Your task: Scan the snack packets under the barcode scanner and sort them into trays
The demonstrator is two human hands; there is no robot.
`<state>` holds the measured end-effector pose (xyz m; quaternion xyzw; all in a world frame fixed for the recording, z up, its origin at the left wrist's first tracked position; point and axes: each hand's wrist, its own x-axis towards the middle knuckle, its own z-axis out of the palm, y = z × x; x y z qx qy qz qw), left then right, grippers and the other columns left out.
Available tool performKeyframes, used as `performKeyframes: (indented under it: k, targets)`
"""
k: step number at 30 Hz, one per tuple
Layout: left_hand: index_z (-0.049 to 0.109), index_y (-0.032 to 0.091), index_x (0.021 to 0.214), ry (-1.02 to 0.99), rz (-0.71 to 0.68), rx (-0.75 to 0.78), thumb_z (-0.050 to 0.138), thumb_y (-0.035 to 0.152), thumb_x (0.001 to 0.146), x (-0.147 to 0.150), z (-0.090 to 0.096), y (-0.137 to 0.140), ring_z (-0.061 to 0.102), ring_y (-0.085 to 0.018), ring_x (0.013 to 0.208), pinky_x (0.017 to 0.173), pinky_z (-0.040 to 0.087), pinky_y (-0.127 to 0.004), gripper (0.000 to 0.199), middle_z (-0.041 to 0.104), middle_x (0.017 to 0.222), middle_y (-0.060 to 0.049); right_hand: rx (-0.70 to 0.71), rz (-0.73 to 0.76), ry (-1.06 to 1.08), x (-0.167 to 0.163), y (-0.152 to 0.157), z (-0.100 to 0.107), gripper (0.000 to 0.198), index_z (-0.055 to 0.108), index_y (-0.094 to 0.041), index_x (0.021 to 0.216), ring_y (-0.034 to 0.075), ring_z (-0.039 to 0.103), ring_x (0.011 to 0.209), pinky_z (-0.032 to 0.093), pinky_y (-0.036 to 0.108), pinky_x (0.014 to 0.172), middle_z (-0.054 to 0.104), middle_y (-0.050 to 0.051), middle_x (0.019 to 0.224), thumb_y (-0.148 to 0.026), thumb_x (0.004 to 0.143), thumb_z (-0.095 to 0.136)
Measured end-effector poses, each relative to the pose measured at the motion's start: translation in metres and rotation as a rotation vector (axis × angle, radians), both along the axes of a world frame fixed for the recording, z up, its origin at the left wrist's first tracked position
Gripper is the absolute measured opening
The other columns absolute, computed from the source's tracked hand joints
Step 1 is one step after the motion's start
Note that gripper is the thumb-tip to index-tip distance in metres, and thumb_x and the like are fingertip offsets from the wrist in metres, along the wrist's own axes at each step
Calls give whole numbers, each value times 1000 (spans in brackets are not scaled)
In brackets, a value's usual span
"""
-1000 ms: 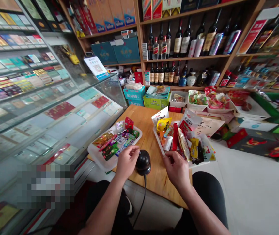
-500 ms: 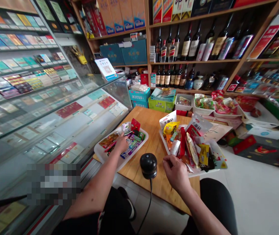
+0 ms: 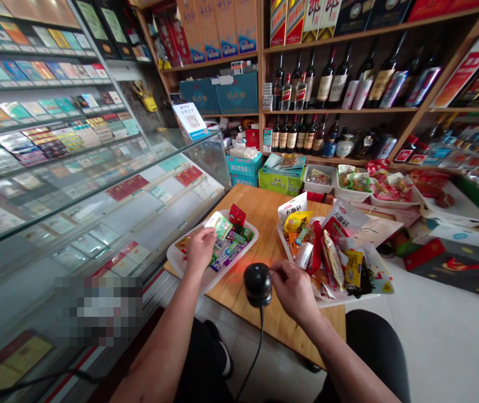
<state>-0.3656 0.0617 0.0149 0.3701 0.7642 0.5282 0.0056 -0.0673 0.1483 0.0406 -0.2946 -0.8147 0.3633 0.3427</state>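
My left hand [image 3: 200, 250] is closed on the edge of a small white-and-green packet [image 3: 219, 225], held above the left white tray [image 3: 253, 239]. Several small purple, green and red snack packs [image 3: 229, 253] lie in that tray. Between my hands a black scanner [image 3: 257, 282] with a cable stands on the wooden table [image 3: 260, 204]. Just right of the scanner is my right hand [image 3: 294, 288], fingers pinched together with the tips close to its side. Whether they touch it or hold anything, I cannot tell. Beside that hand, a second white tray [image 3: 340, 301] is heaped with snack bags [image 3: 329, 254].
A glass display counter [image 3: 108, 196] with flat packs runs along the left. A payment-code stand [image 3: 191, 120] sits on it. Wooden shelves [image 3: 340, 111] with bottles rise behind. More snack trays [image 3: 350, 193] and cartons [image 3: 281, 179] stand beyond the table.
My left hand has lifted the white-and-green packet from the left tray and drawn it back slightly. My right hand has moved left to the scanner. A red glow now shows on the table.
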Motion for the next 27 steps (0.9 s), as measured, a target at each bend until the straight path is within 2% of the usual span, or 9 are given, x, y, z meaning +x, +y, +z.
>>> performKeyframes:
  k: [3,6,11,14,17,20,22,24,27]
  targets:
    - [74,15,102,-153,-15,138,69,41,85,22,17,-15,71,-22,88,80,57,-33,31,76,97,-9,-55,20,31,-10,-2,13,14,69,-21,85,18,64,73,48,28,69,70,2,79,-26,90,57]
    - [74,15,99,-242,-38,207,74,40,82,46,32,-27,70,-19,82,74,56,-31,30,75,93,-8,-138,12,62,-20,-2,23,14,71,-21,88,18,65,72,49,28,68,71,3,81,-28,88,60]
    - [71,17,91,-367,-178,218,78,37,79,82,53,-38,64,-15,73,68,52,-26,24,71,84,-2,-283,42,126,-30,-5,29,23,73,-20,101,20,69,85,52,30,77,75,5,95,-36,89,61]
    - [70,17,89,-422,-305,186,78,36,80,98,60,-40,62,-14,75,68,50,-25,23,69,84,-2,-400,85,166,-32,-7,29,28,72,-18,105,20,69,84,52,30,75,75,5,93,-38,88,63]
    - [67,17,89,-422,-382,168,78,33,81,109,60,-38,60,-13,75,68,47,-23,21,65,82,0,-498,107,179,-31,-9,24,26,73,-17,93,18,64,71,47,27,64,71,3,78,-41,86,66]
    - [64,19,102,-487,-359,248,79,32,80,119,55,-35,63,-13,82,75,49,-24,29,67,91,-1,-575,88,238,-29,-7,18,27,70,-17,80,15,56,63,41,26,59,66,0,69,-43,83,69]
    - [62,20,113,-565,-333,273,79,34,80,125,51,-34,65,-16,88,76,50,-26,40,70,100,-4,-626,67,296,-28,-5,14,27,69,-17,80,14,54,62,40,25,59,65,0,69,-44,81,71]
    - [64,20,118,-642,-352,216,78,38,80,130,47,-34,66,-17,89,73,50,-26,44,72,102,-6,-645,62,328,-28,-2,10,28,70,-17,81,14,54,63,40,25,59,66,0,71,-45,80,72]
    - [71,17,105,-711,-423,108,76,43,81,136,42,-35,66,-16,79,66,48,-25,36,73,94,-6,-632,95,332,-30,1,6,30,69,-17,83,14,55,66,41,25,61,67,1,74,-47,82,70]
